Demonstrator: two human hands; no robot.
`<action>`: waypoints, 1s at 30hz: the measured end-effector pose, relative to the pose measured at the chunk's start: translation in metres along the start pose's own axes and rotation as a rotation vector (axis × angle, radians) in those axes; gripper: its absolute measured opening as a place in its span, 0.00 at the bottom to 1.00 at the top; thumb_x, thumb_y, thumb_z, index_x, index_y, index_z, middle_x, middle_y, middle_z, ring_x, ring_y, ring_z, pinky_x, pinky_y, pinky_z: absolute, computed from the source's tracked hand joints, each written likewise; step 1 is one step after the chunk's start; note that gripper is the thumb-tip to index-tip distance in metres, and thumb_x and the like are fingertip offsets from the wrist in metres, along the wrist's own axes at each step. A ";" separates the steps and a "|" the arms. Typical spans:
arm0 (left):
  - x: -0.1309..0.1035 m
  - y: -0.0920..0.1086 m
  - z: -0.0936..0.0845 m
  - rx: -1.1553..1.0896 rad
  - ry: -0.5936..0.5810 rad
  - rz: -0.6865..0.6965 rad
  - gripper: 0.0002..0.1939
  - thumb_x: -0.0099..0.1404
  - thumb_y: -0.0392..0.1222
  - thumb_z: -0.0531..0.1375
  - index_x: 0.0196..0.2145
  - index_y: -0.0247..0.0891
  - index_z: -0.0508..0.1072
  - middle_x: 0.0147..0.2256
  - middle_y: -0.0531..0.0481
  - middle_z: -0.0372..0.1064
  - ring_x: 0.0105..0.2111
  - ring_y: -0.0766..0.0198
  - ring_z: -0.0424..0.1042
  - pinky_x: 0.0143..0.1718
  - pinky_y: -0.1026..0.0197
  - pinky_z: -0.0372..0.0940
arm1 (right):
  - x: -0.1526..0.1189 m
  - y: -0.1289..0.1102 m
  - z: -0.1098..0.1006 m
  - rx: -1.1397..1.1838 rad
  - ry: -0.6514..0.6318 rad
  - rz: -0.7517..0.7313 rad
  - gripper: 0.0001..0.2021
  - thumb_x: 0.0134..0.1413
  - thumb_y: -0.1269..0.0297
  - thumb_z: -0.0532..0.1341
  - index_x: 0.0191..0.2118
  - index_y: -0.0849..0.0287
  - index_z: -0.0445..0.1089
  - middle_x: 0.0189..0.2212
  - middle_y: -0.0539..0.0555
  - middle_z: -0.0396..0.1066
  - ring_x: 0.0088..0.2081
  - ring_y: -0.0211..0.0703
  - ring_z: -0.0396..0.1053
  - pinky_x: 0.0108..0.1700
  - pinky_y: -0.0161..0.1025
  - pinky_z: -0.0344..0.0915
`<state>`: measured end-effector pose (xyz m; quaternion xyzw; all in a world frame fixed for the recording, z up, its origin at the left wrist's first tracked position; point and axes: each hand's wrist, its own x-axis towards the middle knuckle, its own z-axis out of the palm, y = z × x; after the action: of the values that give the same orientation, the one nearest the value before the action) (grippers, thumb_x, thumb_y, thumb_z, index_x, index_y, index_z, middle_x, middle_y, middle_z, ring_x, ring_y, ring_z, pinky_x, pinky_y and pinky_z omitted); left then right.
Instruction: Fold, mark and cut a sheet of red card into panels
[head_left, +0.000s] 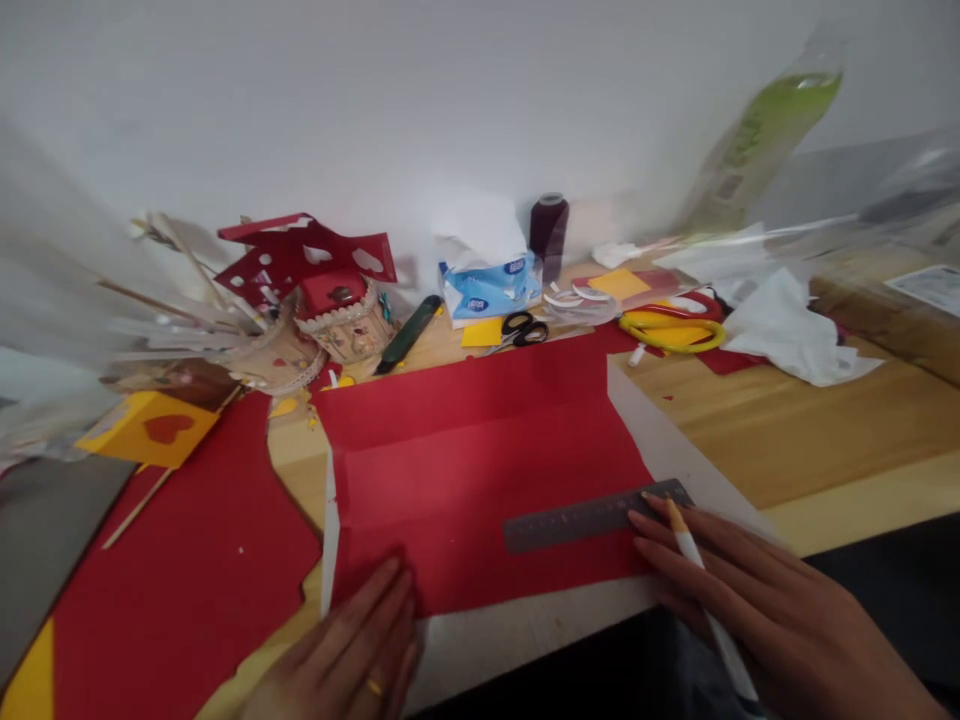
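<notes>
A creased sheet of red paper [480, 460] lies on a white sheet [510, 650] in front of me. My left hand [352, 640], a ring on one finger, rests flat on the paper's near left corner with its fingers stretched out. Across the right part of the paper lies a dark grey ruler [577, 520], slightly tilted. My right hand [765, 580] touches the ruler's right end with its fingertips. Held in that same hand is a white pencil [701, 570], its bare wooden tip pointing up and away from me.
Behind the paper are a green cutter [409, 335], black-handled scissors [525, 328], a tissue pack [491, 285] and a dark thread spool [550, 235]. Yellow scissors [675, 335] and crumpled tissue [795, 330] lie right. Left are a decorated holder [274, 350] and more red paper [202, 570].
</notes>
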<state>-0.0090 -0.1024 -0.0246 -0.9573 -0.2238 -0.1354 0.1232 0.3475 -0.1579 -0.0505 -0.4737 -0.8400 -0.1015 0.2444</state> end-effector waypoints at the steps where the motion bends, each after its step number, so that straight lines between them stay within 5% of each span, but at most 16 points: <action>1: 0.010 0.005 0.002 -0.021 0.044 -0.044 0.15 0.70 0.32 0.48 0.43 0.33 0.74 0.48 0.48 0.72 0.53 0.61 0.66 0.49 0.64 0.62 | 0.000 -0.001 0.002 -0.016 -0.010 -0.005 0.29 0.58 0.74 0.53 0.64 0.55 0.49 0.51 0.52 0.69 0.51 0.47 0.67 0.44 0.42 0.73; 9: 0.067 0.027 0.023 0.021 -0.007 0.064 0.17 0.70 0.40 0.46 0.49 0.35 0.71 0.52 0.48 0.68 0.53 0.61 0.64 0.43 0.63 0.64 | -0.005 -0.001 0.005 -0.036 -0.057 -0.044 0.29 0.57 0.74 0.52 0.64 0.56 0.51 0.54 0.53 0.65 0.53 0.49 0.65 0.45 0.42 0.73; 18: 0.083 0.022 0.024 0.071 0.105 0.215 0.17 0.65 0.31 0.47 0.42 0.29 0.74 0.40 0.44 0.75 0.35 0.62 0.73 0.29 0.65 0.65 | -0.016 0.000 0.010 -0.034 -0.092 0.016 0.29 0.55 0.76 0.53 0.63 0.55 0.54 0.55 0.52 0.64 0.55 0.47 0.63 0.48 0.41 0.71; 30: 0.077 0.022 0.039 0.077 0.127 0.198 0.16 0.66 0.35 0.50 0.44 0.30 0.74 0.43 0.44 0.73 0.34 0.65 0.69 0.30 0.69 0.67 | -0.013 -0.008 0.007 0.031 -0.095 0.147 0.30 0.56 0.76 0.52 0.63 0.50 0.53 0.53 0.49 0.66 0.54 0.46 0.64 0.47 0.41 0.71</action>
<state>0.0758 -0.0797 -0.0409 -0.9588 -0.1249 -0.1740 0.1866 0.3440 -0.1689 -0.0622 -0.5344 -0.8152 -0.0477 0.2182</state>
